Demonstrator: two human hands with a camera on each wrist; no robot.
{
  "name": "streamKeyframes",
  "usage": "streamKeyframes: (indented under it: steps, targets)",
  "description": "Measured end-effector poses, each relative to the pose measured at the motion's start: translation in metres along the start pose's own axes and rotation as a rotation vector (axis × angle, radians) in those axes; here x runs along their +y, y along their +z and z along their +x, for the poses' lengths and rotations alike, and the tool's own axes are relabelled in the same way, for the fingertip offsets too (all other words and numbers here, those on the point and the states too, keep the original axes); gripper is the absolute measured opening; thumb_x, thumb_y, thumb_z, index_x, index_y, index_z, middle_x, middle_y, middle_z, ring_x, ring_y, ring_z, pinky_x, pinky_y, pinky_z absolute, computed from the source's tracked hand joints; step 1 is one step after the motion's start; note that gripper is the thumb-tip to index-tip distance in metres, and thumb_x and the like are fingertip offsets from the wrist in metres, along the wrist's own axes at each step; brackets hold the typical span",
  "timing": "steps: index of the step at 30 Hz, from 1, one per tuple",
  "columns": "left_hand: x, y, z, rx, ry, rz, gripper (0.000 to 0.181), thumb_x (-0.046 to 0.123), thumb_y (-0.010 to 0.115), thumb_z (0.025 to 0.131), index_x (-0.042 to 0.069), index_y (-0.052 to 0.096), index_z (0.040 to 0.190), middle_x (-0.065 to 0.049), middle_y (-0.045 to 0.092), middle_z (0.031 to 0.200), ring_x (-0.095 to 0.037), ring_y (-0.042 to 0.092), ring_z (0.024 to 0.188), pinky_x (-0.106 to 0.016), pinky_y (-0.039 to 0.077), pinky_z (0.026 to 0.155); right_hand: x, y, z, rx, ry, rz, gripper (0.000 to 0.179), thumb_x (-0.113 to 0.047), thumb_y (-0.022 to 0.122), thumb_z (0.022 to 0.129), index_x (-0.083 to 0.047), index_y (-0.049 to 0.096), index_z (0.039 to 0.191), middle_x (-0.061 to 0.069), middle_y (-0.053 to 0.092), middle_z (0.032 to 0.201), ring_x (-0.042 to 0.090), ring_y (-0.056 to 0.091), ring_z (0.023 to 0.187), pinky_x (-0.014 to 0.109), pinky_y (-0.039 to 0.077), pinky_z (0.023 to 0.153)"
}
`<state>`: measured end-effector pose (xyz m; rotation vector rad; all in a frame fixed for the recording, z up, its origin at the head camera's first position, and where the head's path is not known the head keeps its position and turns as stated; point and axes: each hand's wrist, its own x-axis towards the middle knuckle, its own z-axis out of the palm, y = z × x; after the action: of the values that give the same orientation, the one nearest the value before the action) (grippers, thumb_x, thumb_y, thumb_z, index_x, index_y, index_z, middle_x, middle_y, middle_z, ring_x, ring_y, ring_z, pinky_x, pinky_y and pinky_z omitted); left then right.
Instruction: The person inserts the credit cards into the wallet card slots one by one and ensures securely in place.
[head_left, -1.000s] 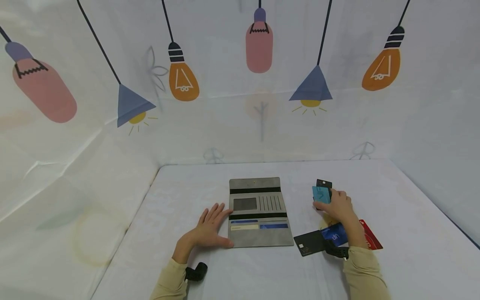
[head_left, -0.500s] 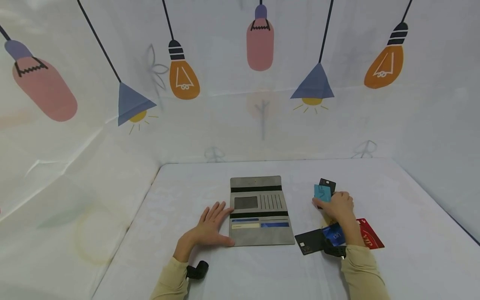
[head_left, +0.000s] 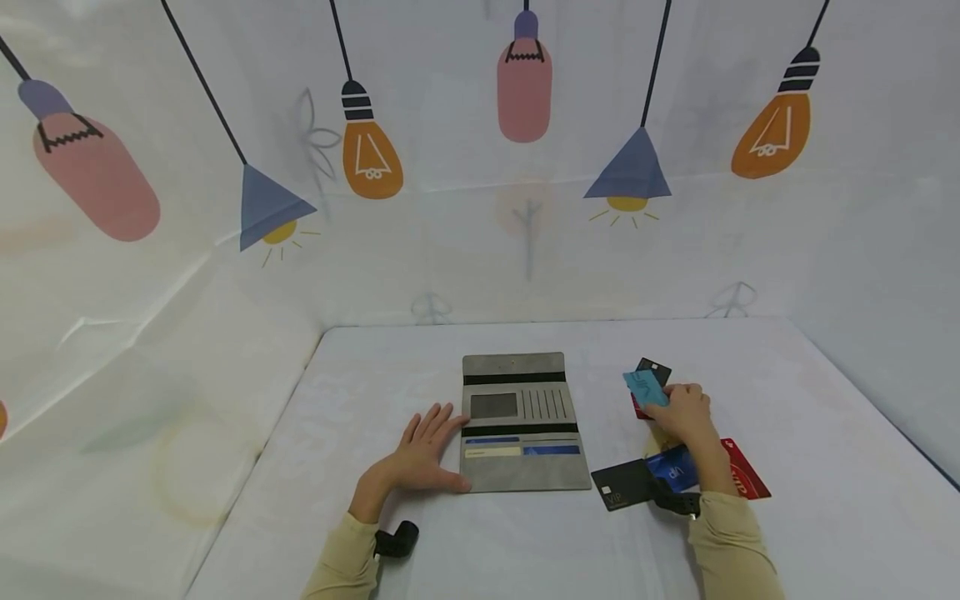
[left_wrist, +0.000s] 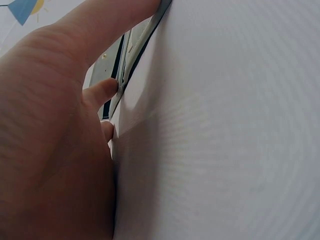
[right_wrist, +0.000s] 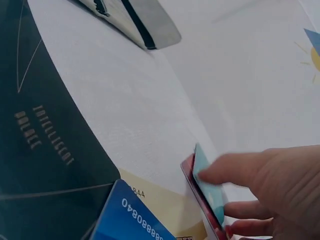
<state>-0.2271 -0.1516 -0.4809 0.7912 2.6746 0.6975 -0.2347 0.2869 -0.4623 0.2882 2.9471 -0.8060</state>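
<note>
Right hand (head_left: 686,412) pinches light-blue card (head_left: 645,387), three o'clock of unfolded gray wallet (head_left: 527,418); left hand (head_left: 420,457), fingers spread, touches wallet's nine-o'clock edge.

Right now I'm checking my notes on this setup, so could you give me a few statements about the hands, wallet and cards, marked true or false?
1. The right hand holds a light-blue card. True.
2. The wallet is folded closed. False: it lies spread open, pockets showing.
3. The left hand touches the wallet's left edge. True.
4. The black card marked VIP is tucked inside the wallet. False: the black card marked VIP lies outside, to the wallet's right.
5. Blue and cream card edges show in the wallet's lower pockets. True.
</note>
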Motion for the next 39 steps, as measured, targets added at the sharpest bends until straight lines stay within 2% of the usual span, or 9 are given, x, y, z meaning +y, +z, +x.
streamKeyframes:
  steps: [5,13,21,25,32,35,39]
  targets:
    - [-0.0012,0.0010,0.0005,-0.003,0.001,-0.002,0.100,0.054,0.077,0.077,0.016,0.029,0.155,-0.018,0.009,0.165,-0.037,0.000,0.152,-0.060,-0.002,0.118,-0.0015,0.0017,0.0004,0.006,0.008,-0.018,0.077,-0.038,0.063,0.092,0.025,0.038,0.129,0.047,0.029,0.128,0.059,0.029,0.119,0.067,0.031,0.102]
    - [-0.0042,0.0026,0.0007,0.005,0.003,0.007,0.100,0.056,0.076,0.076,0.017,0.029,0.155,-0.016,0.010,0.165,-0.036,0.000,0.152,-0.059,-0.002,0.118,-0.0009,0.0010,0.0029,0.000,0.035,0.010,0.074,-0.030,0.063,0.092,0.021,0.034,0.136,0.045,0.029,0.132,0.059,0.026,0.123,0.067,0.030,0.104]
    - [-0.0045,0.0033,0.0013,0.002,-0.005,0.015,0.101,0.056,0.076,0.076,0.018,0.028,0.156,-0.015,0.009,0.166,-0.035,-0.001,0.153,-0.058,-0.003,0.118,-0.0015,0.0028,0.0029,0.071,0.047,0.002,0.068,-0.022,0.064,0.091,0.009,0.033,0.142,0.038,0.038,0.136,0.055,0.037,0.119,0.067,0.040,0.095]
    - [-0.0030,0.0024,0.0015,-0.005,-0.005,0.011,0.101,0.057,0.076,0.076,0.018,0.028,0.156,-0.016,0.008,0.166,-0.035,-0.001,0.153,-0.059,-0.002,0.118,-0.0004,0.0051,0.0039,0.130,0.005,0.004,0.061,-0.013,0.061,0.089,0.009,0.036,0.140,0.037,0.043,0.132,0.052,0.045,0.114,0.066,0.040,0.096]
    - [-0.0039,0.0026,0.0026,-0.007,-0.010,0.014,0.101,0.058,0.075,0.077,0.020,0.028,0.156,-0.014,0.008,0.166,-0.033,-0.002,0.153,-0.059,-0.003,0.118,-0.0004,0.0055,0.0050,0.167,-0.043,0.093,0.052,-0.003,0.048,0.088,0.004,0.041,0.139,0.035,0.046,0.133,0.051,0.047,0.114,0.075,0.029,0.090]
    - [-0.0043,0.0023,0.0027,-0.011,-0.014,0.012,0.101,0.059,0.075,0.077,0.021,0.027,0.157,-0.012,0.007,0.166,-0.032,-0.003,0.153,-0.058,-0.004,0.119,-0.0006,0.0044,0.0043,0.191,-0.086,0.103,0.050,-0.002,0.047,0.088,0.003,0.043,0.138,0.035,0.049,0.131,0.050,0.050,0.112,0.073,0.033,0.090]
    - [-0.0046,0.0022,0.0015,-0.012,-0.014,0.011,0.101,0.058,0.075,0.077,0.020,0.027,0.156,-0.013,0.007,0.166,-0.033,-0.002,0.153,-0.059,-0.004,0.118,-0.0027,0.0021,0.0027,0.206,-0.152,0.114,0.047,-0.003,0.047,0.089,0.003,0.046,0.135,0.034,0.052,0.129,0.046,0.055,0.105,0.064,0.043,0.087]
